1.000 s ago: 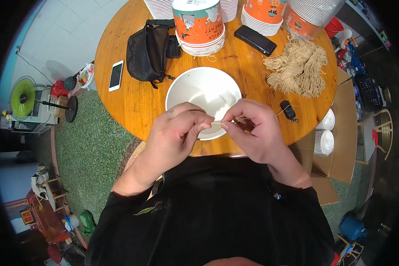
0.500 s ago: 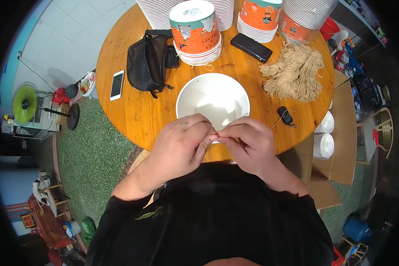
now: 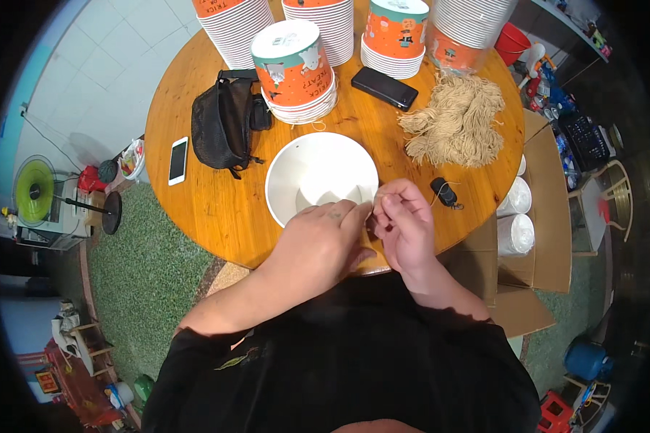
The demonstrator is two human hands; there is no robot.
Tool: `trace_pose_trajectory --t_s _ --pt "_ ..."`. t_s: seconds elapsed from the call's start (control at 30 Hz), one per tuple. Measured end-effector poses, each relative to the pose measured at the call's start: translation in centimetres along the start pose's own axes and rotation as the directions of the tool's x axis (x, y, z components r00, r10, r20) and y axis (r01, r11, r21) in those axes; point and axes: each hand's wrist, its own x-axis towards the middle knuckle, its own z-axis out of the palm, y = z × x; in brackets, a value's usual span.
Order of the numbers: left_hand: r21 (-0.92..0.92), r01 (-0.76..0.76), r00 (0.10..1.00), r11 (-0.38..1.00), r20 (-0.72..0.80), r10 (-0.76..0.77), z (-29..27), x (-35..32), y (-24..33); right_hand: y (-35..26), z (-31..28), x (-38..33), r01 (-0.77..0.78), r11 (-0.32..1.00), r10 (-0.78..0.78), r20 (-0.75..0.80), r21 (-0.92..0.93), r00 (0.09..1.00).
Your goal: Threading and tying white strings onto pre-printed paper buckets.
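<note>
A white paper bucket point(image 3: 282, 180) stands mouth up on the wooden table, right in front of me. My left hand point(image 3: 321, 242) lies over its near right rim, fingers bent across the edge and thumb on the near side, closed on the rim. Beside it, just right of the rim, is my right hand point(image 3: 406, 225), palm partly turned up. Its fingers are curled with thumb and forefinger pinched together; whatever thin thing may be between them is too small to make out. The left fingertips hide part of the bucket's near wall.
Stacked orange-printed buckets point(image 3: 292, 79) line the far side of the round table point(image 3: 217, 224). A beige string bundle point(image 3: 458, 123), black wallet-like case point(image 3: 384, 88) and key fob point(image 3: 444, 191) lie right; a black mesh bag point(image 3: 224, 126) and white phone point(image 3: 178, 160) left. An open carton point(image 3: 552, 252) stands right.
My hands have come apart from a joint pinch at the near rim. The left bends over the rim, and the right has turned palm up to the right. The whole view has shifted slightly.
</note>
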Motion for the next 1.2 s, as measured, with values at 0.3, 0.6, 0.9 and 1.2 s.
trace_pose_trajectory --t_s 0.3,0.6,0.9,1.2 --pt "-0.219 0.245 0.930 0.944 -0.221 -0.293 -1.7 -0.8 -1.8 -1.7 0.3 0.9 0.339 0.925 -0.330 0.079 -0.170 0.941" --pt "-0.715 0.323 0.850 0.620 -0.070 -0.523 -3.0 -2.5 -2.0 -1.4 3.8 1.0 0.485 0.781 -0.396 0.287 -0.394 0.872" --pt "-0.874 0.269 0.912 0.403 0.097 -0.399 -3.5 -4.3 -4.5 1.0 2.9 2.3 0.663 0.410 -0.537 0.421 -0.627 0.731" --pt "-0.570 0.305 0.924 0.763 -0.017 -0.382 -3.6 -3.9 -6.5 1.9 2.9 3.4 0.532 0.647 -0.510 0.208 -0.546 0.834"
